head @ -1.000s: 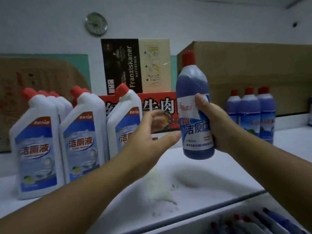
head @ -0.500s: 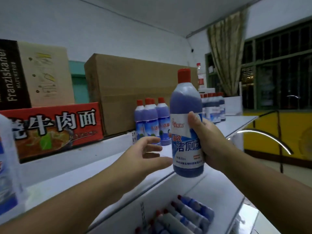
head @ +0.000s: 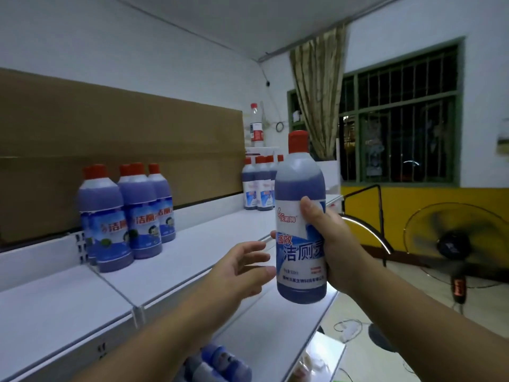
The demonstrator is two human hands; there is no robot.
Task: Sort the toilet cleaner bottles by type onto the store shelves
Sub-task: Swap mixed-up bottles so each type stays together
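Held the bottle (head: 300,216) upright in the right hand (head: 329,244), above the front edge of the top shelf (head: 192,255) and not touching it. Right grip closed around the label from the right side, thumb across the front, forearm reaching in from the lower right. Left hand (head: 239,267) stretched forward just beside the bottle, palm turned to it, fingers (head: 254,248) spread and loose, grip open and holding nothing; fingertips very near the label, cannot tell if touching. Stood on the shelf to the left a near group (head: 124,213) of similar blue bottles, and a far group (head: 259,186) behind the held one.
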